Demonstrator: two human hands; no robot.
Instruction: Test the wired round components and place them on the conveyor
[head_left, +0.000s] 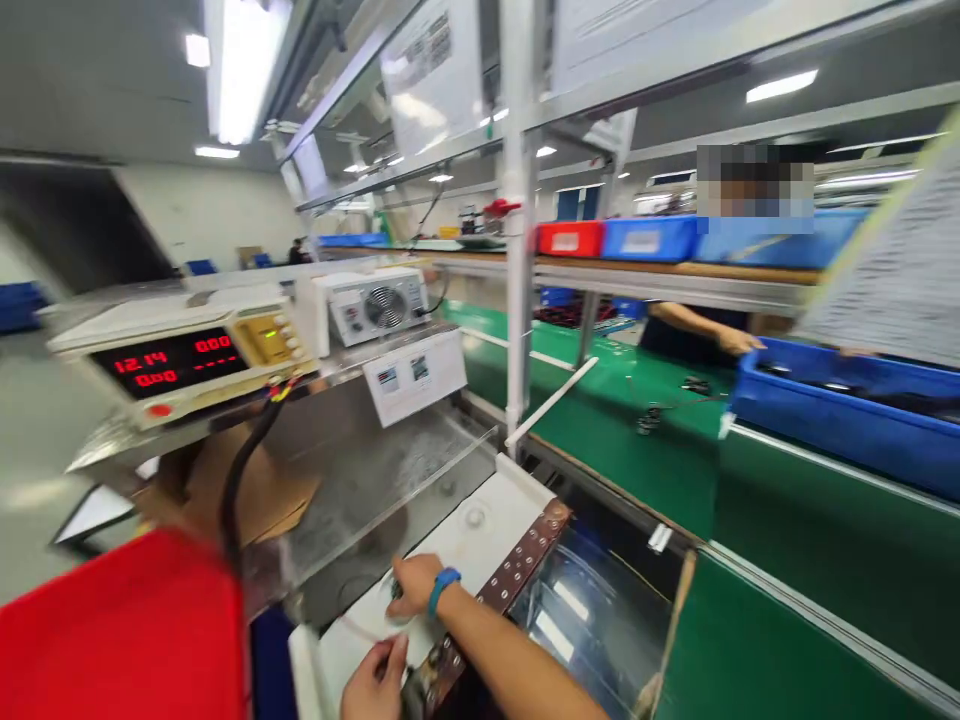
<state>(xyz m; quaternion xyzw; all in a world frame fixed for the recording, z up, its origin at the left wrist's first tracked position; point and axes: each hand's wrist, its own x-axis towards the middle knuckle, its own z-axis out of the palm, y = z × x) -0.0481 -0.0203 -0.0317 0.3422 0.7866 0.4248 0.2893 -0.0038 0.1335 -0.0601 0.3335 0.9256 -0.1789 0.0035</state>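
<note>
My right hand (pixel 411 584), with a blue band on the wrist, rests on a white fixture plate (pixel 480 525). Its fingers are curled and pinch something small that I cannot make out. My left hand (pixel 375 682) is at the bottom edge, just below the right hand. Its fingers are closed beside a dark part (pixel 417 688) at the end of a brown strip with holes (pixel 525 565). The strip runs along the plate's right edge. A thin wire lies on the plate between the two hands.
A meter with red digits (pixel 174 362) and a small fan unit (pixel 379 306) stand on a metal shelf at the left. A red bin (pixel 127 630) fills the bottom left. Across the green conveyor (pixel 630 395) are a blue bin (pixel 847 405) and a co-worker's hand (pixel 739 342).
</note>
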